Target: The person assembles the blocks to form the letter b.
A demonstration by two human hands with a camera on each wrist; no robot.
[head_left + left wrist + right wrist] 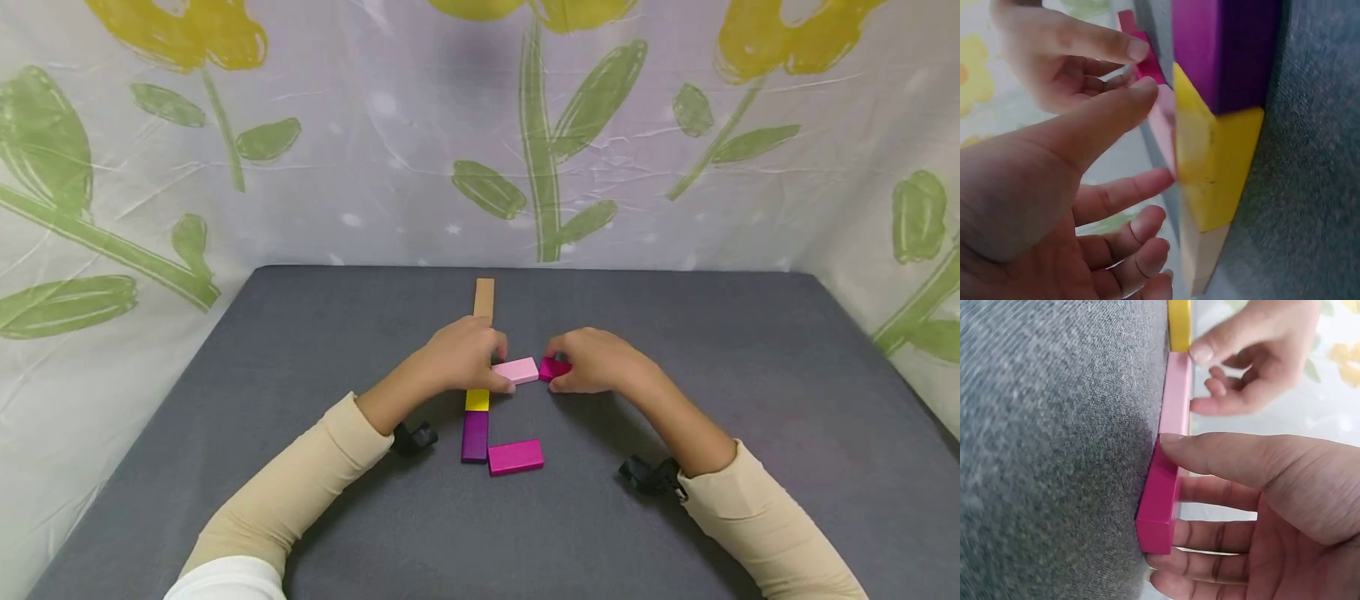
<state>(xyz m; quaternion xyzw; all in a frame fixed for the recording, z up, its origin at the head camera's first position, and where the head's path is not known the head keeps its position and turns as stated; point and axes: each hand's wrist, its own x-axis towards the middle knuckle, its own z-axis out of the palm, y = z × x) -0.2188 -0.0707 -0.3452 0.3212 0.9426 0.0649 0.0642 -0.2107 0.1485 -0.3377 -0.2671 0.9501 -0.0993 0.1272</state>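
A light pink block [516, 371] lies crosswise on the table, one end beside a yellow block [477, 400], the other touching a magenta block [553, 369]. My left hand [465, 354] has its thumb and index finger on opposite sides of the pink block. The right hand [596, 362] pinches the magenta block, its thumb [1191, 450] on the near side and fingers behind. In the left wrist view, the yellow block [1216, 169] stands between a purple block [1241, 56] and a wooden one [1207, 250]. Part of the column is hidden under my left hand.
Nearer the front, a second magenta block [516, 457] lies beside the lower end of the purple block [474, 437]. A plain wooden block [484, 298] lies at the column's far end. Behind the grey table [675, 317] hangs a flower-patterned curtain [375, 167].
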